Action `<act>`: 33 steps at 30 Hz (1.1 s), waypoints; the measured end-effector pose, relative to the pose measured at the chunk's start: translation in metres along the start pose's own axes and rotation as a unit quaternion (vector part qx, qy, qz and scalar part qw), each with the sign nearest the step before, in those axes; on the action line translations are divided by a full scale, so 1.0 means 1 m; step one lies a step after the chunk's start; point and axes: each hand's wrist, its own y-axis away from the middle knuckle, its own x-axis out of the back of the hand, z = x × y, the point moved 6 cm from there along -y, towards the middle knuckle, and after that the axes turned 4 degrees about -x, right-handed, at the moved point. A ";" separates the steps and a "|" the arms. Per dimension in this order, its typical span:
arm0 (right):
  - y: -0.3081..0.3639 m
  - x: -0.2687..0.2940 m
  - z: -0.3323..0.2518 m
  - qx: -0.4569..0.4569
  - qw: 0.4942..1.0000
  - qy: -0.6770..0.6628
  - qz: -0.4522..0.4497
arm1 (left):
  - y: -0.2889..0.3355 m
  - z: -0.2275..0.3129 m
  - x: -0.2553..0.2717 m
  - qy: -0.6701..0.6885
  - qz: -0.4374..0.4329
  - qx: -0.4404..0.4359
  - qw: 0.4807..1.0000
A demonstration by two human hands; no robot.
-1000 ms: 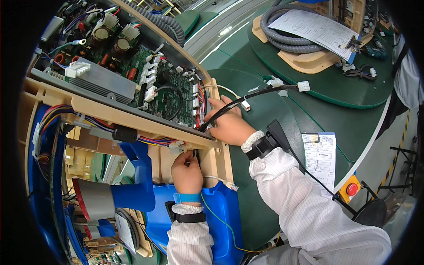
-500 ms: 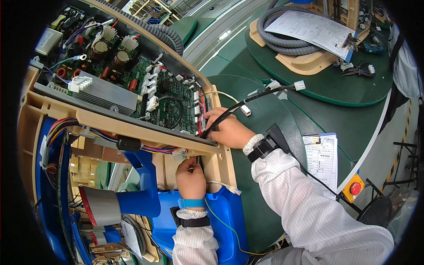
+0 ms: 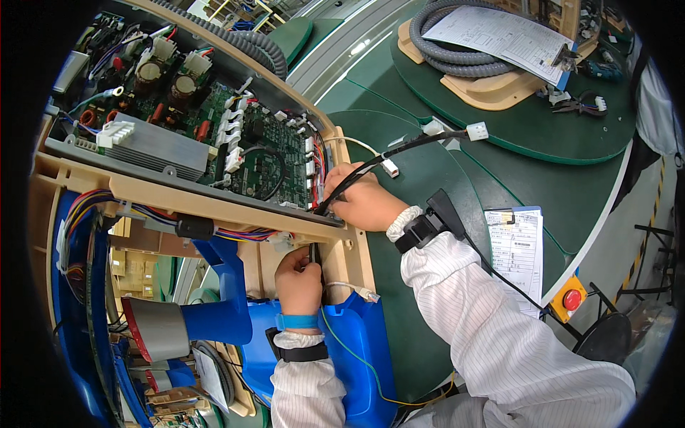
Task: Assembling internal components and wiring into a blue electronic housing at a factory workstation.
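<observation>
One black cable [image 3: 421, 145] was found, in the head view, to emerge at the near right corner of the grey metal tray [image 3: 143, 170]. Partial routing was judged complete; its white connector [image 3: 477, 131] was left unmated. The right hand [image 3: 365, 203] was bent against the cable; whether it was gripped could not be told. The left hand [image 3: 298, 285] was curled beside a dark strand [image 3: 314, 251] below, its grip unconfirmed. Circuit boards [image 3: 292, 150] and a finned heat sink [image 3: 160, 146] were contained in the tray.
</observation>
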 end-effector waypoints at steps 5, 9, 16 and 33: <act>-0.002 -0.001 0.008 -0.043 0.997 -0.064 -0.008 | -0.001 -0.002 0.000 -0.031 -0.010 -0.013 0.999; -0.004 0.002 0.007 -0.076 0.991 -0.107 -0.035 | -0.004 0.002 -0.003 -0.024 -0.003 -0.019 1.000; -0.004 0.005 0.009 -0.149 0.967 -0.179 -0.099 | -0.006 0.002 0.001 -0.044 0.015 0.010 0.999; 0.004 0.000 0.008 -0.297 0.847 -0.426 -0.118 | -0.022 0.002 0.000 0.031 0.016 -0.009 0.999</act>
